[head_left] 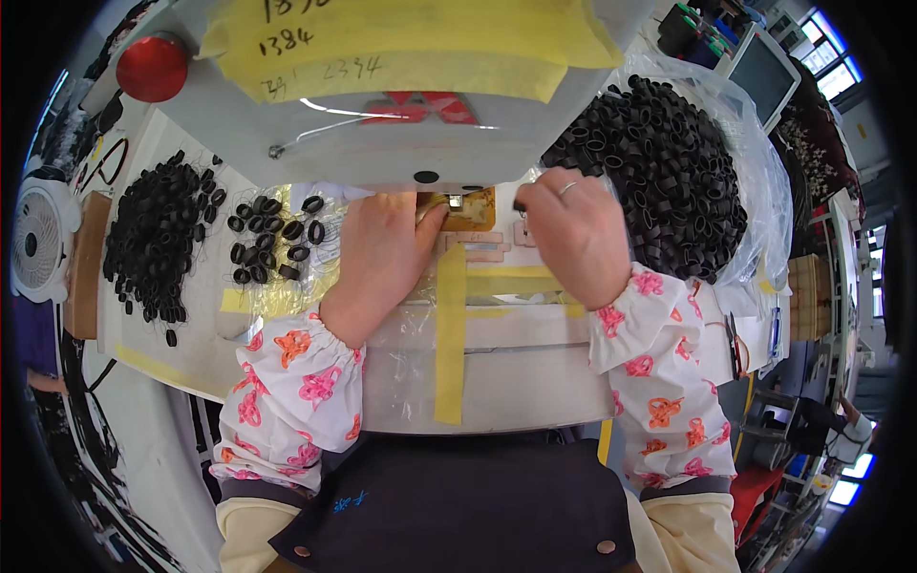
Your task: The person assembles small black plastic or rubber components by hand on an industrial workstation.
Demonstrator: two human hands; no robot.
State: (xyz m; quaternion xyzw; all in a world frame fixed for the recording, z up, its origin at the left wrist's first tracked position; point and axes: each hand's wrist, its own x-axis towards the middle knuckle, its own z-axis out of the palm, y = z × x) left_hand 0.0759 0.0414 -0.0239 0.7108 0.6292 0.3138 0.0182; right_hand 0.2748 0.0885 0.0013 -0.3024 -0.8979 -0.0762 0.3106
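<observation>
Expect light, flexible handling from the black loops [659, 181] heaped on the tabletop [535, 387] beside the machine [382, 158], best pinched by one edge, and see the right hand [578, 234] pinching a dark piece [519, 204], apart from the left hand [377, 253] with its hidden grip impossible to tell.
</observation>
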